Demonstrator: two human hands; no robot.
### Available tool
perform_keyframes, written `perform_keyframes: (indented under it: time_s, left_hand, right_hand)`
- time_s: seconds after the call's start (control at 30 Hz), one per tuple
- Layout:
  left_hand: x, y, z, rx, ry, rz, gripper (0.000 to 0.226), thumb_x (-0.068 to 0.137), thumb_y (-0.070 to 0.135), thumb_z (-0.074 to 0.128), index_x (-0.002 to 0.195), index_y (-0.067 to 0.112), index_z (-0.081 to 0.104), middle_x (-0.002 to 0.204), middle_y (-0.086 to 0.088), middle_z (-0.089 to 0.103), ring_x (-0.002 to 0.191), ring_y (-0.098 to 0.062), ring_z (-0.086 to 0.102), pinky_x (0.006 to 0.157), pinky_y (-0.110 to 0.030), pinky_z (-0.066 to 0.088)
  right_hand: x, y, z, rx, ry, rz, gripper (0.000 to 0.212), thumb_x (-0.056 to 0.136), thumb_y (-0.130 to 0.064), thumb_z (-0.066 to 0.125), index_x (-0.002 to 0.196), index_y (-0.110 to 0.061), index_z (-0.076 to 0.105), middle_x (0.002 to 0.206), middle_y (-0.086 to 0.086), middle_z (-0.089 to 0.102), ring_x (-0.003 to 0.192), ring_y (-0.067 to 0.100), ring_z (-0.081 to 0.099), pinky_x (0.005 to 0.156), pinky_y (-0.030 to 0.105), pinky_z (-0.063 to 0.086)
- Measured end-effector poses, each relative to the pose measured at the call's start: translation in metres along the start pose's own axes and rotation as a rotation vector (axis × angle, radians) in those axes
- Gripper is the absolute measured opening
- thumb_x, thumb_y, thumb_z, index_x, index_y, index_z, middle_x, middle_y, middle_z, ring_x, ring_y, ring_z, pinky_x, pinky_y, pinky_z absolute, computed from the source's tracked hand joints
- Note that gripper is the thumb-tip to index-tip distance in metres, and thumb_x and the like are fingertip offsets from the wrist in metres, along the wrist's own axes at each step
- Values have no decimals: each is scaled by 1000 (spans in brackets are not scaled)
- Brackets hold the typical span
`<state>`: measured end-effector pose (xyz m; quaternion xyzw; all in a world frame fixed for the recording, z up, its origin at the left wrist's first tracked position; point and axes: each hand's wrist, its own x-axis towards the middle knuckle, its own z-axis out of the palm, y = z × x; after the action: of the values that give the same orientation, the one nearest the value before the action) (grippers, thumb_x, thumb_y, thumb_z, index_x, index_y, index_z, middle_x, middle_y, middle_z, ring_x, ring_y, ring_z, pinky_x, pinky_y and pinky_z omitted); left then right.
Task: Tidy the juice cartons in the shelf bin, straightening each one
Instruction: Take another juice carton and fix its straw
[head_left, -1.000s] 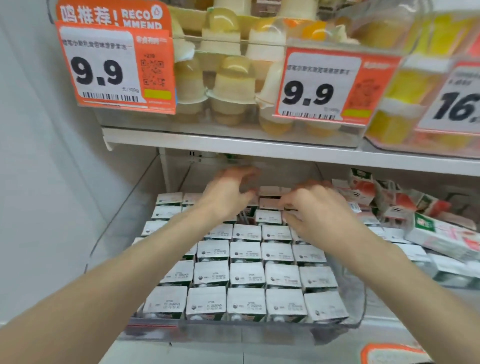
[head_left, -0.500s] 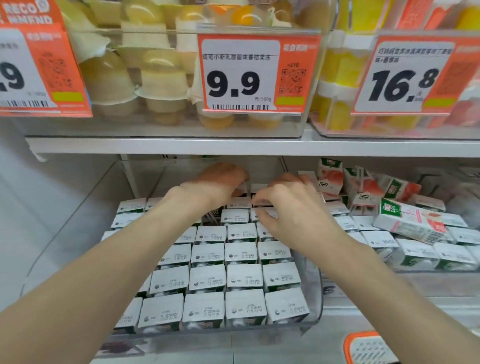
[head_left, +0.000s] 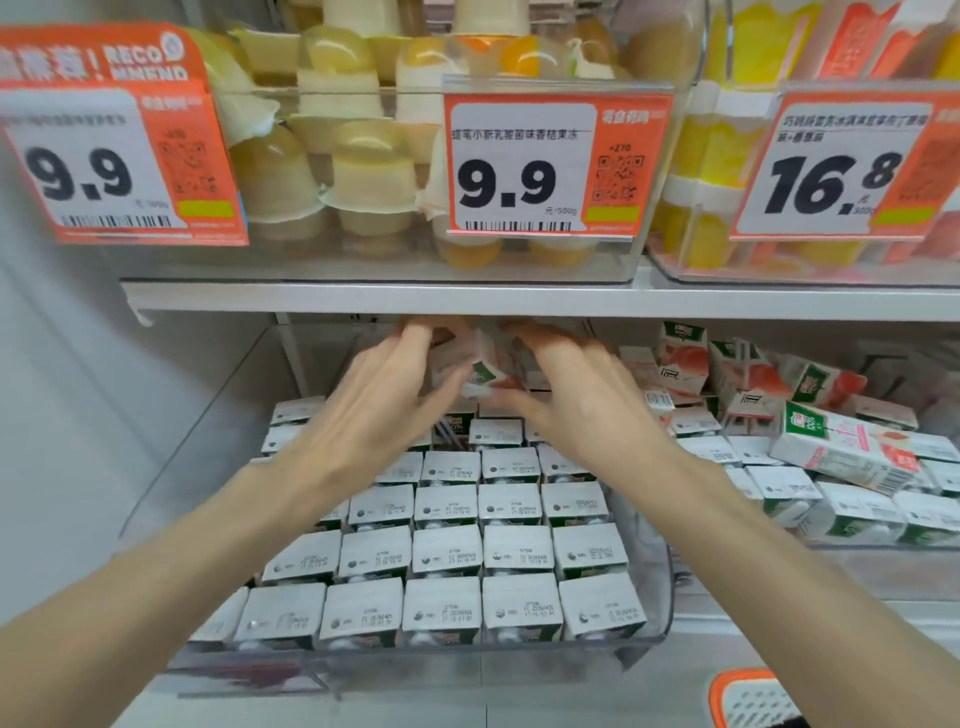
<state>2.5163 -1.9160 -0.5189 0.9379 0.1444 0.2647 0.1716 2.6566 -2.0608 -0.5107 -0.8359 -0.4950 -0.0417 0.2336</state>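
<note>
Front rows of cartons (head_left: 447, 551) in bin (head_left: 662, 597) sit square, done imo. Back row left to do: tilted carton (head_left: 485, 371) betw both hands. L hand (head_left: 374, 415) fingers straight against it; R hand (head_left: 582, 410) blurred, can't tell grip.

Juice cartons (head_left: 447, 556) upright in rows, clear shelf bin (head_left: 666, 618) (back carton (head_left: 485, 375) tilted, blurred)

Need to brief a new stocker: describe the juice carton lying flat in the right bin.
Under the white shelf board, look in the right-hand clear plastic bin. A white-and-pink juice carton with a green logo lies flat across the upright cartons; they show only white tops.
</note>
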Motion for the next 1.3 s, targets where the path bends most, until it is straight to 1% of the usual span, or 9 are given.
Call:
perform_keyframes:
  time_s: [0.07,0.13,0.27,0.37,0.5,0.67,0.93,1.13,1.3]
  left_hand:
    - [-25,1,-2,-100,44,34,24,103,32,59,122,25,48,124,15,64,107,-12,69,91,-42,59]
    - [-43,0,-7,-177,62,22,24,101,29,64,116,33,46,126,25,62,118,-3,64,99,-34,55]
    - [-69,0,-23,-333,65,-125,36,91,35,74,118,34,51,123,23,67,125,0,63,107,-22,49]
    - [-82,-9,-31,-399,4,-260,59,79,43,83,129,41,53,127,29,65,124,4,63,108,-25,50]
    - [-85,-21,-39,-429,-13,-315,47,82,32,82,125,43,65,120,24,74,116,-1,69,106,-32,56]
    - [-87,-25,-46,-604,-36,-381,44,83,28,77,127,29,71,118,18,78,112,-4,73,101,-25,57]
    - [-88,-28,-47,-761,-59,-469,37,98,24,69,134,27,70,126,12,77,115,-11,74,101,-26,58]
    - [-87,-29,-47,-887,-134,-498,37,104,25,59,140,28,64,126,2,77,117,-19,74,94,-28,61]
    - [-86,-23,-40,-1093,-282,-520,42,110,29,41,148,21,58,137,-4,72,127,-26,69,106,-38,57]
  right_hand:
    - [-2,-6,3,14,-57,-18,53,90,-52,78,135,-29,62,117,2,75,109,33,69,88,47,58]
    - [-8,-14,6,48,-102,-59,37,90,-47,81,121,-31,68,106,-3,75,104,28,69,86,46,57]
    - [-19,-25,12,121,-106,-89,28,92,-31,80,118,-35,70,110,-13,73,108,15,67,90,42,54]
    - [-23,-33,17,222,-91,-77,30,90,-35,82,118,-36,72,108,-18,73,106,9,66,93,39,55]
    - [-29,-42,27,424,-166,-29,36,87,-42,84,121,-37,73,110,-21,75,107,1,67,97,34,56]
    - [-35,-49,33,725,-199,117,41,79,-38,90,113,-29,70,104,-11,79,96,2,74,93,25,59]
    - [-37,-55,36,926,-252,249,29,90,-37,80,114,-24,72,104,-9,81,98,9,77,98,38,59]
    - [-41,-58,30,1049,-267,299,28,92,-37,75,105,-13,71,96,-3,83,94,12,79,84,20,54]
    - [-42,-60,30,1044,-273,270,20,100,-34,67,102,-14,70,96,-2,83,97,16,78,86,18,55]
